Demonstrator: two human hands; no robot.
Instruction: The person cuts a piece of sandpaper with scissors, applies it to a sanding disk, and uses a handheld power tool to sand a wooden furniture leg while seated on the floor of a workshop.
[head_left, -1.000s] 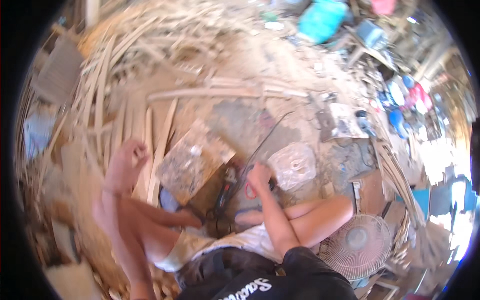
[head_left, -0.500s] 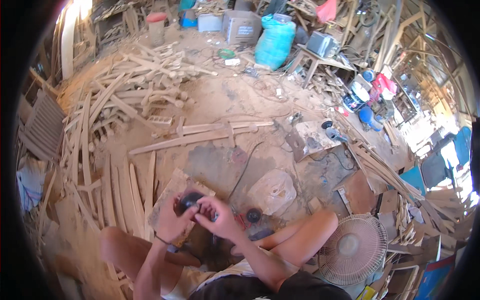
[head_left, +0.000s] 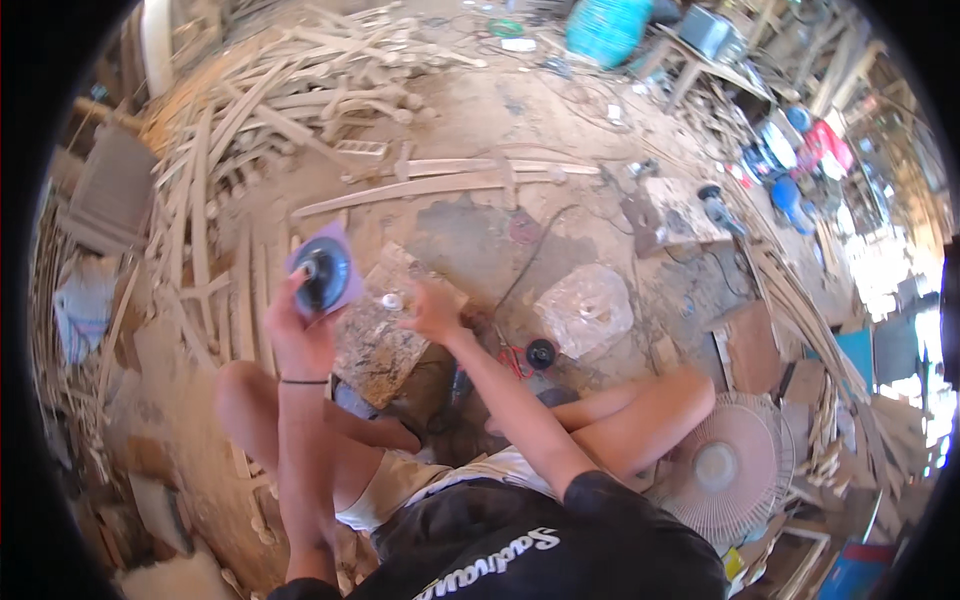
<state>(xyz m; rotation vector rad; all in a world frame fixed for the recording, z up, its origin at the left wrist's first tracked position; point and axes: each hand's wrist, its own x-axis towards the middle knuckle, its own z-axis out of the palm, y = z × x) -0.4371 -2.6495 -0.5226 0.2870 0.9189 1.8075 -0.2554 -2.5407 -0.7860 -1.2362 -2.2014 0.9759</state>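
Raised above the floor at left, my left hand [head_left: 302, 335] is closed on a round black sanding pad [head_left: 322, 276]. A purple square sheet [head_left: 347, 240] lies against the pad's far side, its corners sticking out past the rim. My right hand [head_left: 437, 312] is over the right part of a worn, stained block [head_left: 375, 345] in front of me. Its fingers look apart and hold nothing I can see, though they are slightly blurred. Beside those fingertips, a small white roundish item [head_left: 392, 300] rests on the block.
Right of the block lie a black disc [head_left: 540, 353], a red-handled item [head_left: 513, 362] and a clear plastic bag [head_left: 585, 312]. A fan [head_left: 718, 465] stands by my right knee. Two wooden swords [head_left: 430, 188] lie ahead, with a wood pile [head_left: 300, 95] behind. A grinder [head_left: 718, 212] sits farther right.
The black pad, earlier between both hands over the block, is now up and left in my left hand, showing the purple sheet. My right hand has let go. The view has shifted.
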